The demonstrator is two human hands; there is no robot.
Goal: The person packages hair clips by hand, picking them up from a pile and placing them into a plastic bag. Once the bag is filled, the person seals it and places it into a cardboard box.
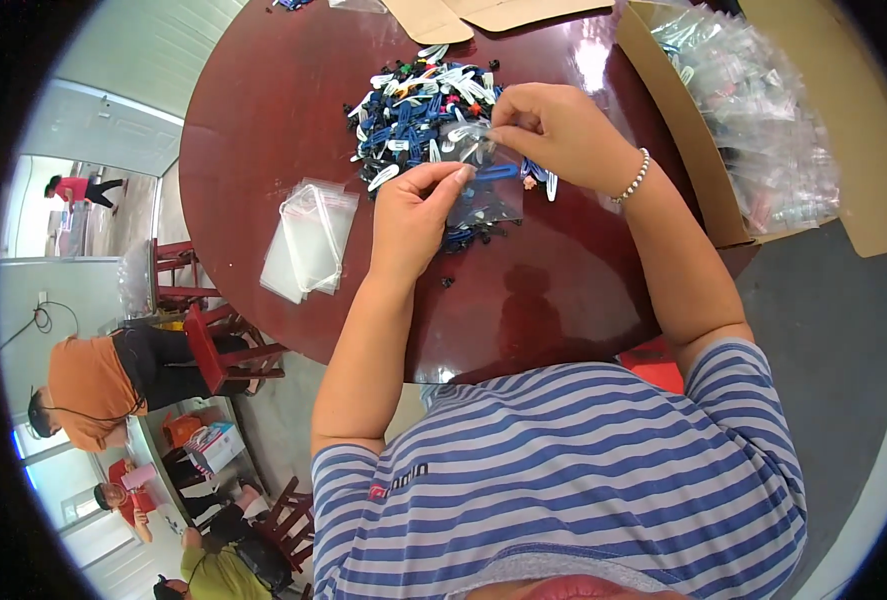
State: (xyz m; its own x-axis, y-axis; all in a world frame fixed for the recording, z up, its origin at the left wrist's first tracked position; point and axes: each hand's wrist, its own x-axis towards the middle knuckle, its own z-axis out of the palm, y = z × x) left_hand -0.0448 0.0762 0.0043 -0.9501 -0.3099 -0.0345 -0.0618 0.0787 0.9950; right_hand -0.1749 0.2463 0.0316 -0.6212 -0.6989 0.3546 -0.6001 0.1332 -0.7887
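My left hand (409,225) pinches the edge of a small clear plastic bag (495,204) between thumb and fingers. A blue snap hair clip (496,172) shows at the bag, either inside or behind it. At the bag's upper end is my right hand (561,135), its thumb and fingers pressed together at the plastic; whether it also grips a clip is too small to tell. Just beyond both hands, a heap of hair clips (400,125), white, blue and black with a few coloured ones, spreads over the dark red round table (583,290).
Flat clear bags (308,245) lie stacked left of my left forearm. At the right, an open cardboard box (678,125) holds many filled clear bags (763,120). Cardboard flaps (433,18) lie at the far edge. Red wooden chairs (213,345) and several people are off to the left.
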